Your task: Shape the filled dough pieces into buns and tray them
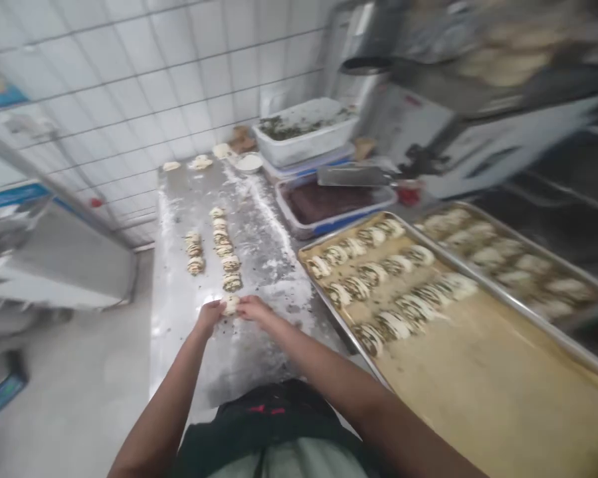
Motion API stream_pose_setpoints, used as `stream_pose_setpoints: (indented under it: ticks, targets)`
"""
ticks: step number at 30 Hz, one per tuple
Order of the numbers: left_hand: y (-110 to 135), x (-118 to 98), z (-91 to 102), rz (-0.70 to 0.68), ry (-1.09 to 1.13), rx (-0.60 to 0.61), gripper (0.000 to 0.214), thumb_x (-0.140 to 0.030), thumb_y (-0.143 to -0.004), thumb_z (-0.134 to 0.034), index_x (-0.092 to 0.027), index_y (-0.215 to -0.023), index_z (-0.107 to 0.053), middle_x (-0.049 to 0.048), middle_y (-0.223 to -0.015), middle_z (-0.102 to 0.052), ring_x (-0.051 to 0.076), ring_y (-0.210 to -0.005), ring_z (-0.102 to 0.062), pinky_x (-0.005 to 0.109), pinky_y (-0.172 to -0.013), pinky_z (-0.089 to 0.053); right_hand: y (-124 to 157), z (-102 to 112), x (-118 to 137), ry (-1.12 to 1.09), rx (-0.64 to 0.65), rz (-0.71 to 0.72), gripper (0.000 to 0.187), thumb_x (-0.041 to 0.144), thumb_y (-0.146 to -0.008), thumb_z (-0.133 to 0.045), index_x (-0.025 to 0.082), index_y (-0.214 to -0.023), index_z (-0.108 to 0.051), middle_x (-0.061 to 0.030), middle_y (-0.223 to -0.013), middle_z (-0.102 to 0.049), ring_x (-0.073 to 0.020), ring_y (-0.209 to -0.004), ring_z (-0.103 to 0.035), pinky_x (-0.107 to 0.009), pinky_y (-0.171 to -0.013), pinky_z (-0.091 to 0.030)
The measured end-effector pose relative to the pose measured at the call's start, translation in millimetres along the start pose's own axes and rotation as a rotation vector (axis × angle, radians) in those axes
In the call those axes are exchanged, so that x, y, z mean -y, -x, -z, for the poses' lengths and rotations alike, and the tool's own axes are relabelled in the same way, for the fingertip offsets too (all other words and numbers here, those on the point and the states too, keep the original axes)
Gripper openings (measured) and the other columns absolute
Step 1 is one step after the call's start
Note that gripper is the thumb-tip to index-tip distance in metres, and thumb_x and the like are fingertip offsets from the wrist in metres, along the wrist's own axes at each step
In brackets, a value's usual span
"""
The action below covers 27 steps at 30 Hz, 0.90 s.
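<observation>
Below my right hand (pixel 255 309) I see a dark green apron (pixel 239 431) (its pink marking (pixel 266 409) too blurred to read) over a pale shirt (pixel 289 463).

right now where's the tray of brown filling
The tray of brown filling sits upper centre in the head view, right of the floured table, just beyond the sheet pan of rolls, with a scraper at its far rim.

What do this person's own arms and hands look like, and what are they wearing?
The left forearm and right forearm are bare, with no sleeves in view. The left hand and right hand wear no gloves, and no watch shows. At the bottom edge, a dark garment with pinkish-red markings lies over a pale garment.
</observation>
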<state>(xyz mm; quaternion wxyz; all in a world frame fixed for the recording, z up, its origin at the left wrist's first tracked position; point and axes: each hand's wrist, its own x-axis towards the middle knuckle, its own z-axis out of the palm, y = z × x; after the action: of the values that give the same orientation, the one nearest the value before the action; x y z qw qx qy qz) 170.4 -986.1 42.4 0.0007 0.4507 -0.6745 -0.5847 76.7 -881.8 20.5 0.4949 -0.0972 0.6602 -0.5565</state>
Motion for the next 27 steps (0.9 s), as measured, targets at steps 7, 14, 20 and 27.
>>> stream_pose_setpoints:
  ticks: [7, 14, 20, 27]
  targets:
    - [14, -16, -19.5, -0.089, 0.130, 0.395, 0.054, -0.048, -0.061, -0.072, -0.016, -0.103, -0.060, 0.0046, -0.093, -0.068, 0.018, -0.086, -0.062, 0.030, -0.077, -0.049, 64, 33, -26, -0.311, -0.270, 0.109, 0.045, 0.024, -0.047, -0.080, 0.019, -0.081, -0.050, 0.0045, -0.071, -0.059, -0.0100, -0.057, -0.054, -0.023, -0.051, -0.044]
    - [104, -67, -196.5, -0.440, -0.186, 0.790, 0.045, -0.042, -0.068, -0.067, -0.014, -0.101, -0.056, 0.0098, -0.097, -0.066, 0.020, -0.086, -0.063, 0.033, -0.076, -0.051, 246, 151, -75, -0.329, -0.692, 0.379, 0.050, 0.038, -0.058, -0.076, 0.020, -0.093, -0.045, 0.0027, -0.074, -0.061, -0.0128, -0.067, -0.059, -0.028, -0.065, -0.046]
    - [139, -74, -309.9, -0.809, -0.778, 0.863, 0.023, -0.031, -0.083, -0.050, -0.015, -0.097, -0.059, 0.0092, -0.096, -0.067, 0.019, -0.092, -0.062, 0.030, -0.084, -0.046, 300, 212, -112, -0.040, -0.906, 0.164, 0.035, 0.040, -0.074, -0.057, 0.018, -0.100, -0.047, 0.0005, -0.070, -0.062, -0.0140, -0.063, -0.059, -0.027, -0.060, -0.044]
    - [161, -78, -309.2, -0.964, -0.986, 0.736, 0.025, -0.031, -0.084, -0.046, -0.016, -0.095, -0.062, 0.0111, -0.100, -0.063, 0.023, -0.097, -0.057, 0.034, -0.085, -0.044, 311, 232, -116, 0.509, -0.884, -0.110, 0.037, 0.039, -0.078, -0.049, 0.015, -0.106, -0.052, -0.0109, -0.093, -0.066, -0.0187, -0.072, -0.063, -0.030, -0.066, -0.046]
